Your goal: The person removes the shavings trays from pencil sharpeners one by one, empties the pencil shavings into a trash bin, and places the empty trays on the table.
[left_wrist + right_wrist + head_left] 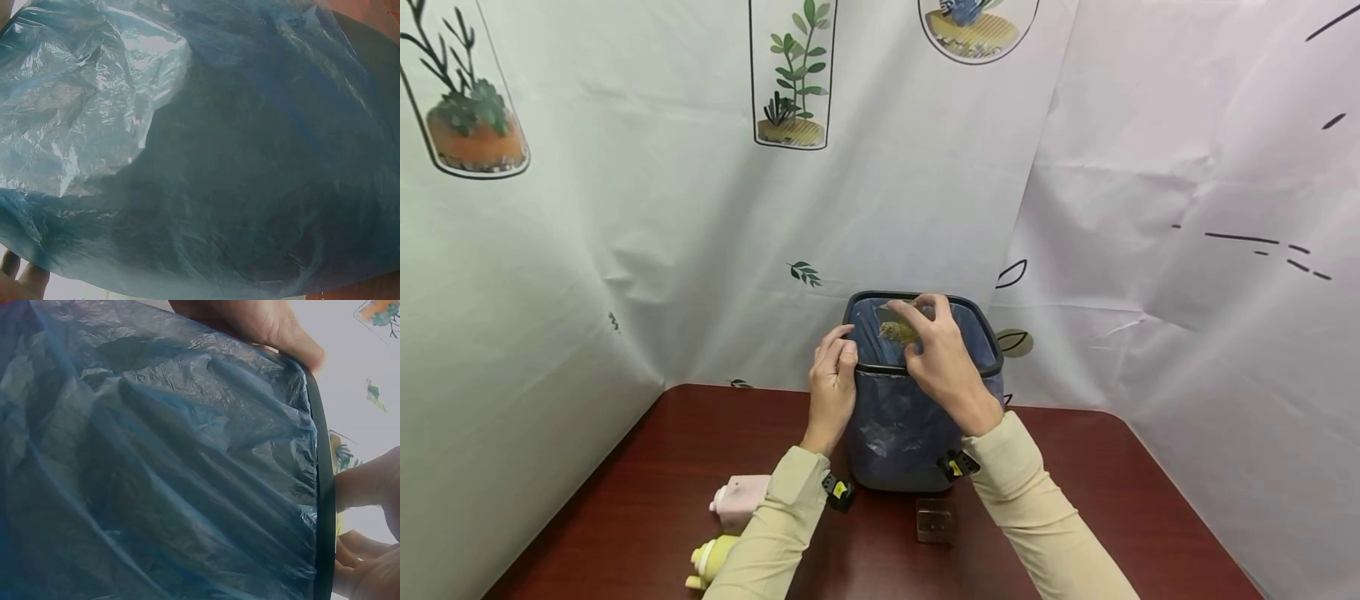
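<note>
A dark-rimmed trash bin (910, 417) with a blue plastic liner (250, 144) stands upright on the table. My left hand (832, 379) grips its rim at the left side; in the right wrist view that hand (262, 325) shows at the top. Over the bin's mouth is my right hand (943, 354), thumb and fingers bent around a mottled yellow-brown object (897, 332) whose kind I cannot tell. The right wrist view shows this hand's fingers (369, 481) beyond the rim (324, 519), hiding most of what it holds.
A small clear brown box (935, 522) sits on the red-brown table (1060, 500), in front of the bin. A pink bottle (741, 500) and a yellow bottle (713, 560) are by my left forearm, partly covered by the sleeve. Printed cloth (700, 233) hangs behind.
</note>
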Motion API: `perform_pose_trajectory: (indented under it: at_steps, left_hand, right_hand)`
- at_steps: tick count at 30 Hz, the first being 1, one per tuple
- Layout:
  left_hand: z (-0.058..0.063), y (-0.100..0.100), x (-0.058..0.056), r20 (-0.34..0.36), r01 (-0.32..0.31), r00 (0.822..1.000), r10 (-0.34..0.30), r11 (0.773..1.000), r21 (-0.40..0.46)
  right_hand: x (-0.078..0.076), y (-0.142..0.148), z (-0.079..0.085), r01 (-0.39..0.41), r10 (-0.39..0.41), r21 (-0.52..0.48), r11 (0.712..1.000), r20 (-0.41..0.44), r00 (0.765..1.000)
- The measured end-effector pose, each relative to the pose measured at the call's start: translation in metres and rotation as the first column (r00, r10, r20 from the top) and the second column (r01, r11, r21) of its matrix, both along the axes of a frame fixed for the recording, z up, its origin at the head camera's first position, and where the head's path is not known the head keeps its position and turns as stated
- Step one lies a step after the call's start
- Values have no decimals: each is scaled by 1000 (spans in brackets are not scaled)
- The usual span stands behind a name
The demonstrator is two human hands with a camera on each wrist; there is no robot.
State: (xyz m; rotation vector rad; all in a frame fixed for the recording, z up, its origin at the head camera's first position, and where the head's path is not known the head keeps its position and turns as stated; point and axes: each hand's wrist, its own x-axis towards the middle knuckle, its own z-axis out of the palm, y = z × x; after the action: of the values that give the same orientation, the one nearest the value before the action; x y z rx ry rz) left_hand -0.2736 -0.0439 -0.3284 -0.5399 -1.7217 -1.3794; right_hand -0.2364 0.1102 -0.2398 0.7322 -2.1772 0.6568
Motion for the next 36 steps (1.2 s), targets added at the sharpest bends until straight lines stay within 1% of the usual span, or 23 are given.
perform_pose_trajectory:
  at_steps: [3, 5, 9, 11, 19, 22, 26, 31, 36]
  left_hand:
    - [0, 0, 0, -5, 2, 1000, -2, 1000, 5]
    - [0, 0, 0, 2, -3, 1000, 3, 1000, -2]
    - [-1, -1, 1, 17, -10, 1000, 11, 1000, -17]
    - [-1, -1, 1, 15, -8, 1000, 9, 1000, -18]
    - [0, -1, 1, 5, 2, 1000, -2, 1000, -18]
    - [0, -1, 1, 12, 0, 1000, 0, 1000, -17]
    - [0, -1, 2, 26, -9, 1000, 10, 1000, -22]
    - [0, -1, 2, 41, -6, 999, 7, 1000, -30]
    - [0, -1, 3, 43, -7, 999, 8, 1000, -29]
  right_hand:
    - [-1, 1, 0, -14, 15, 26, 1000, -31, 999]
    - [-2, 2, -1, -21, 25, 61, 998, -71, 997]
    - [-3, 4, -3, -26, 48, 140, 990, -157, 986]
    - [-4, 4, -3, -31, 60, 156, 987, -182, 981]
    - [-4, 3, -3, -16, 57, 184, 983, -217, 975]
    - [-4, 4, -3, -5, 63, 224, 975, -250, 966]
    - [-5, 5, -4, -6, 95, 296, 955, -287, 953]
    - [-4, 5, -5, -11, 116, 341, 940, -290, 950]
    - [-4, 5, -5, -7, 108, 336, 942, -283, 953]
